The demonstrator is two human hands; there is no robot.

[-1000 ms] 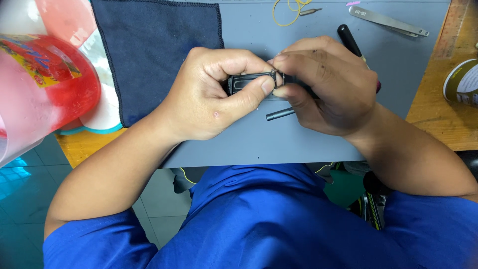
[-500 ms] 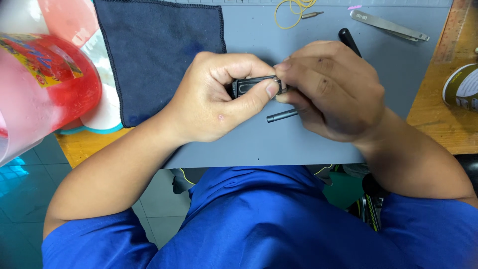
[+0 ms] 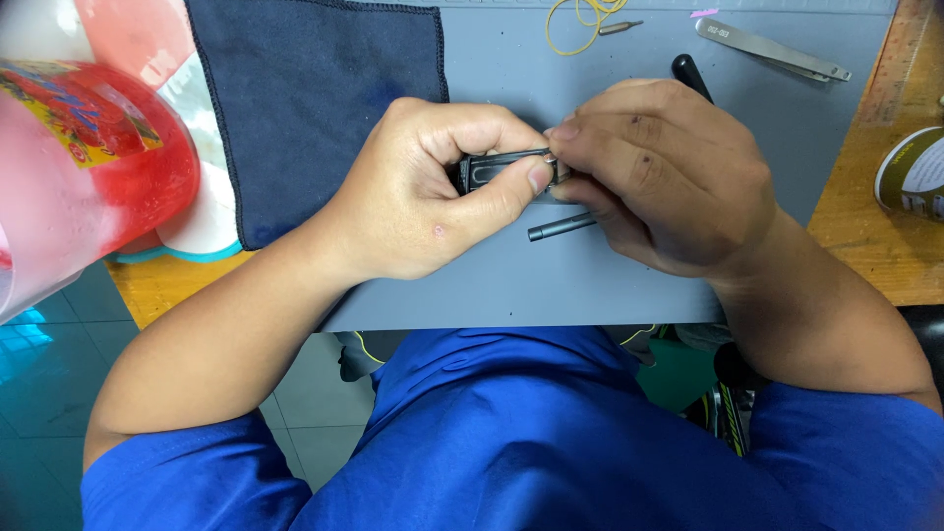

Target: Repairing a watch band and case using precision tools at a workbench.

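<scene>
Both hands have drifted slightly up and to the right since a moment ago, with the small black device between them as before. Seen from above, the left hand (image 3: 433, 192) has its grip clenched around a small black rectangular device (image 3: 489, 173), thumb pressed along its near edge, just above a grey work mat (image 3: 511, 285) on the wooden worktop (image 3: 875, 226). The right hand (image 3: 661, 177) meets it from the right, fingertips pinched on the device's right end. A slim dark metal rod (image 3: 560, 227) pokes out below the right hand; whether that hand holds it cannot be told. A dark blue cloth (image 3: 305, 108) lies on the mat's left. At far left sits a red translucent container (image 3: 93, 157) with a colourful label. Metal tweezers (image 3: 772, 49) and yellow rubber bands (image 3: 580, 20) lie at the mat's far edge. A round tin (image 3: 914, 175) with a white and green label sits at right.
</scene>
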